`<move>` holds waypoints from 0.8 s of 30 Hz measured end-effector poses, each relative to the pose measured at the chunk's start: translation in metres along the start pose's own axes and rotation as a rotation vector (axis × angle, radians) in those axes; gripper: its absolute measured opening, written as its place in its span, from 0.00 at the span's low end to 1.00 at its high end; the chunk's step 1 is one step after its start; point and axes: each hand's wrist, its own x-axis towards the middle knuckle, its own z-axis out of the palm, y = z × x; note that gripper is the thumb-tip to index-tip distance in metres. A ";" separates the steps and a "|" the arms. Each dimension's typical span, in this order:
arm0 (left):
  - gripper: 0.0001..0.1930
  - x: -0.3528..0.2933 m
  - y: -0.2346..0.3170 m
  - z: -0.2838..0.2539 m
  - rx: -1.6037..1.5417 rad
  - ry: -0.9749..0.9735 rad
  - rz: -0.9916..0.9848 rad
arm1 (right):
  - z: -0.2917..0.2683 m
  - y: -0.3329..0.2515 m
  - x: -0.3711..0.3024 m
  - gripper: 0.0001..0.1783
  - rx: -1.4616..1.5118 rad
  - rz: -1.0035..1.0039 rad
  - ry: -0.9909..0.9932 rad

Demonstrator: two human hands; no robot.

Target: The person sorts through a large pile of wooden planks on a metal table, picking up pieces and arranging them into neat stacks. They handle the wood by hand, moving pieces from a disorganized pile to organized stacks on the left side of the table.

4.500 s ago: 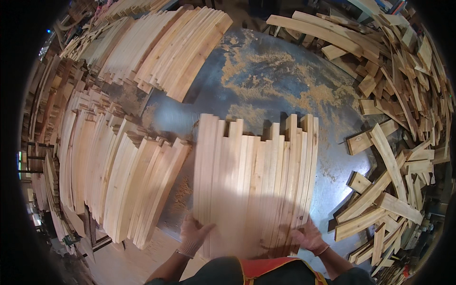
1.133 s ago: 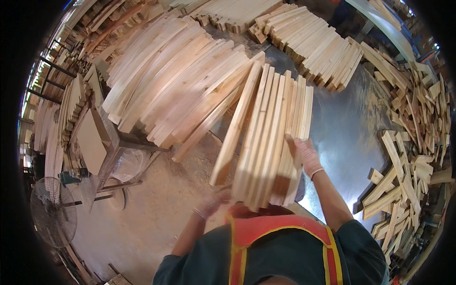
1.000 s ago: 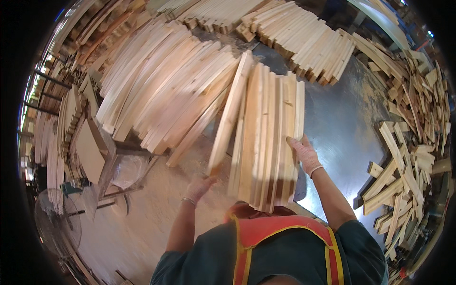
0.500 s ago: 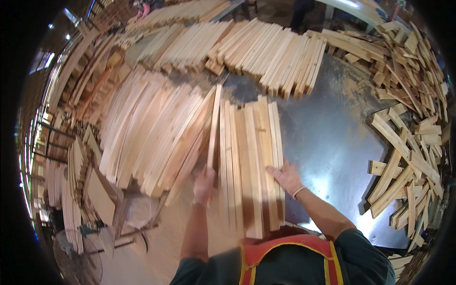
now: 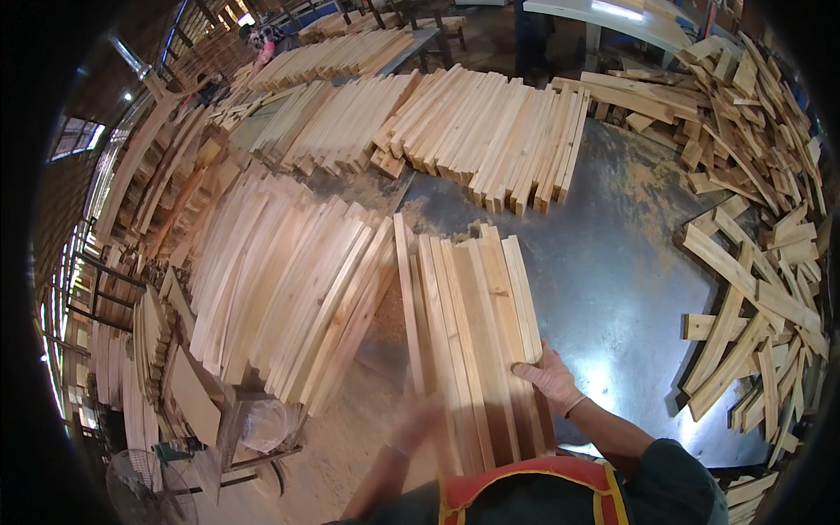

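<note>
In front of me a bundle of pale wooden strips [image 5: 472,341] lies side by side, its near end close to my body. My right hand [image 5: 549,381] grips the bundle's right side, thumb on top and fingers down along the outer edge. Smeared by motion, my left hand [image 5: 416,424] is at the bundle's lower left edge; its fingers cannot be made out. One strip [image 5: 406,297] at the left edge leans slightly apart from the others at its far end. To the left, a wide row of similar strips [image 5: 289,289] rests at a slant.
More strips [image 5: 490,131] lie in rows across the far side of the dark, shiny table [image 5: 612,262]. Loose offcuts [image 5: 744,289] are heaped along the right. At lower left are a clear plastic bag [image 5: 267,426] and a fan [image 5: 144,486]. Sawdust dusts the tabletop.
The strip beside my left hand has come in against the bundle's left side. My left hand has moved nearer my body and rightward. The whole view has shifted, with the bundle appearing lower.
</note>
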 end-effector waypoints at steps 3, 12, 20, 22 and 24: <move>0.47 0.012 0.058 0.027 0.153 -0.034 0.130 | 0.006 -0.025 0.009 0.58 0.195 -0.066 -0.005; 0.46 0.220 0.219 0.030 0.247 -0.457 0.509 | -0.014 -0.203 0.156 0.46 0.289 -0.370 0.059; 0.29 0.473 0.439 0.176 0.250 -0.281 0.068 | -0.088 -0.343 0.380 0.45 0.115 -0.356 0.214; 0.19 0.547 0.463 0.164 1.129 -0.337 0.566 | -0.077 -0.350 0.415 0.48 0.014 -0.344 0.213; 0.14 0.615 0.448 0.126 1.764 -0.187 1.077 | -0.063 -0.338 0.433 0.55 -0.157 -0.268 0.253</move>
